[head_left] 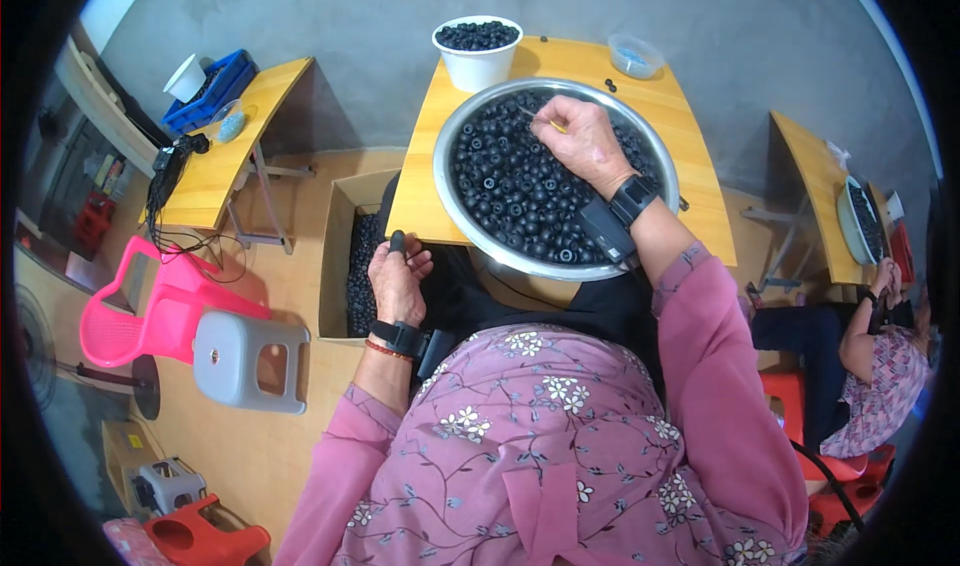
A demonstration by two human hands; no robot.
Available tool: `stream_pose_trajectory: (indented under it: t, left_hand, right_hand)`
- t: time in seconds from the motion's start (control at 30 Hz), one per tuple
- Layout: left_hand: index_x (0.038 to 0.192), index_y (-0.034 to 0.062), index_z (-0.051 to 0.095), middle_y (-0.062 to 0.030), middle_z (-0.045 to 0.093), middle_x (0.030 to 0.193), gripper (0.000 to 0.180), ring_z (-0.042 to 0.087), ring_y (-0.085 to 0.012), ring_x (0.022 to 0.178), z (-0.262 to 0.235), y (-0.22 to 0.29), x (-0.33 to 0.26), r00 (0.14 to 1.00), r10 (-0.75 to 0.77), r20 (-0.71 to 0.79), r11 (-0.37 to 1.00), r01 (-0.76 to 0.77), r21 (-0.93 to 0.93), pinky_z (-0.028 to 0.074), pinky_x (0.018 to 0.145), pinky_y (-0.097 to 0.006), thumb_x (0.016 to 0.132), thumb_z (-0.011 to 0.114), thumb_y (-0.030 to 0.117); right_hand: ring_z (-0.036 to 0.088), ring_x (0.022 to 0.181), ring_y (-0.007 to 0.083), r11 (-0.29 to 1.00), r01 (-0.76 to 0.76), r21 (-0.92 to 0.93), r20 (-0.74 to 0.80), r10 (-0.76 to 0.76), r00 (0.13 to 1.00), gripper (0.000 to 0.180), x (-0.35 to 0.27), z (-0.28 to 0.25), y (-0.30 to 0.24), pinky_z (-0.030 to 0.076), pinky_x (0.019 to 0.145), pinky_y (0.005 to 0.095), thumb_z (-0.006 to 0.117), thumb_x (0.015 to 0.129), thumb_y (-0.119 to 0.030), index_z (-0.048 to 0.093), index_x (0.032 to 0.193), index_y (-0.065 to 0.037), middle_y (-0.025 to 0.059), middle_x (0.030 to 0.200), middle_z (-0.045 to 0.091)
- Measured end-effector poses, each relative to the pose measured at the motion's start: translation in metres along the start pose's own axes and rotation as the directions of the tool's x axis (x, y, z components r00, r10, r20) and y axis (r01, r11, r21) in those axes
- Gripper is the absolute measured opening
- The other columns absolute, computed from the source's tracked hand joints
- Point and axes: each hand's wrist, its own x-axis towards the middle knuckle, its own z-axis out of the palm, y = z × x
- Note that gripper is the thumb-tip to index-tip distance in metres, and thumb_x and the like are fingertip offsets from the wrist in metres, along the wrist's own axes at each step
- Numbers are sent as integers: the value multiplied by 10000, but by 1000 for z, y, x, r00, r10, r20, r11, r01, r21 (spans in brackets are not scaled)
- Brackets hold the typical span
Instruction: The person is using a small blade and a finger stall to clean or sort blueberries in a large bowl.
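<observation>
A wide metal bowl (449, 208) heaped with small black ring-shaped parts (510, 184) stands on the yellow table (690, 166) before me. Over its far side is my right hand (585, 148), closed in a pinch on a thin tool with a yellow section (557, 126); its slim tip points left over the parts. My left hand (397, 278) is left of the bowl, just off the table's near edge, with its fingers curled. A dark rounded piece (398, 241) covers or sits at one fingertip; I cannot tell whether it is worn or held.
A white bucket (478, 61) of black parts and a clear tub (635, 56) with blue contents stand at the back. A cardboard box (340, 256) of parts is at left, near a grey stool (250, 361) and pink chair (160, 311). Another person (880, 366) sits at right.
</observation>
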Motion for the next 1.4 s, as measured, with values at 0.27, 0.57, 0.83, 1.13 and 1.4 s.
stream_pose_trajectory:
  t: [0.27, 0.57, 0.83, 1.13, 1.4]
  left_hand:
    - [1031, 73, 647, -38, 670, 866, 221, 653, -147, 714, 4, 2, -9, 991, -111, 72, 994, 108, 32, 542, 648, -292, 1050, 533, 261]
    - [969, 83, 629, -61, 665, 856, 234, 643, -184, 744, 1, 3, 2, 974, -209, 92, 973, 216, -75, 543, 694, -335, 1049, 515, 271]
    - [983, 79, 657, -58, 664, 851, 242, 649, -211, 812, -5, 0, 8, 971, -229, 63, 968, 234, -87, 547, 772, -381, 1025, 557, 295]
    - [991, 81, 649, -74, 668, 872, 244, 647, -217, 815, -8, -3, 10, 970, -224, 92, 968, 232, -97, 545, 776, -386, 1025, 556, 304]
    - [988, 85, 643, -69, 657, 858, 230, 631, -223, 817, -9, -6, 11, 970, -227, 92, 968, 235, -90, 526, 785, -395, 1021, 556, 295]
  right_hand:
    - [703, 745, 269, 1000, 20, 0, -3, -20, 1000, 118, -2, 0, 1, 547, 728, 361, 724, 827, -133, 710, 847, -17, 154, 792, 714]
    - [684, 750, 203, 999, 20, -38, 25, -19, 1000, 148, 2, 2, 10, 537, 745, 333, 724, 852, -161, 721, 883, -16, 120, 805, 727]
    - [646, 755, 130, 999, -1, -34, 57, 3, 998, 142, 0, 3, 7, 523, 745, 301, 730, 871, -152, 718, 895, -13, 64, 807, 724]
    - [693, 700, 229, 1000, -15, 7, 11, 15, 1000, 132, -1, 4, 5, 545, 704, 338, 738, 822, -146, 722, 848, -18, 141, 755, 715]
    - [619, 746, 93, 995, -70, 74, 43, 67, 997, 144, -1, -2, 5, 513, 721, 275, 732, 879, -150, 742, 910, -10, 34, 788, 713]
